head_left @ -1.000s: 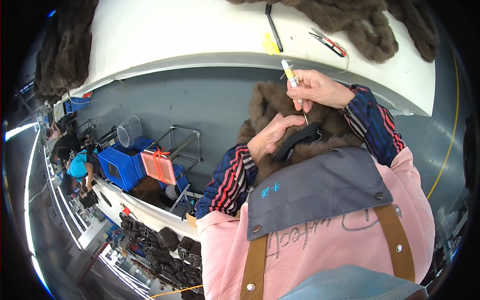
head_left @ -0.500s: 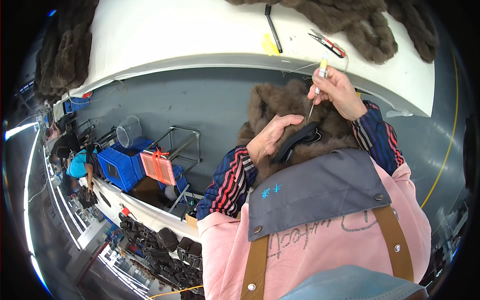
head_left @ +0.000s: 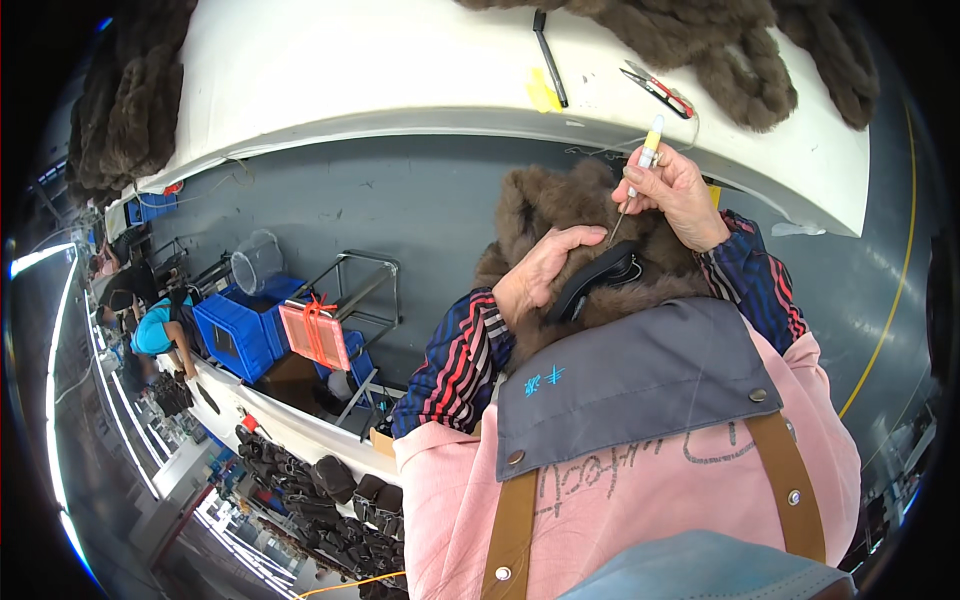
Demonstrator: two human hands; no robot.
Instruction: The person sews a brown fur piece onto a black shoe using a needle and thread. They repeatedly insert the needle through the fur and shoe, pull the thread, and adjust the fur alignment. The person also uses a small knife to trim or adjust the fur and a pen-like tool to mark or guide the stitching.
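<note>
A piece of fluffy brown fur [head_left: 540, 200] lies over my lap, with a black curved strap-like band [head_left: 600, 275] along its near part. My left hand [head_left: 545, 268] holds the fur by its left side, thumb stretched across the top and the other fingers mostly hidden. In a pinch grip, my right hand [head_left: 672, 195] has an awl [head_left: 648, 155] with a white and yellow handle. Its thin metal shaft slants down to the fur just beyond the band, close to my left thumb. Whether the tip is in the pile I cannot tell.
Across from me is a white table [head_left: 380, 70] with a black pen [head_left: 550, 60], yellow paper scrap [head_left: 543, 96], red-handled thread snips [head_left: 660, 90] and more brown fur [head_left: 745, 70]. To the left stand blue crates [head_left: 235, 325], a metal frame [head_left: 370, 280] and a co-worker in blue [head_left: 155, 328].
The awl's tip has shifted slightly left towards my left thumb, and its handle leans a little more to the right. My left hand stays in place on the fur.
</note>
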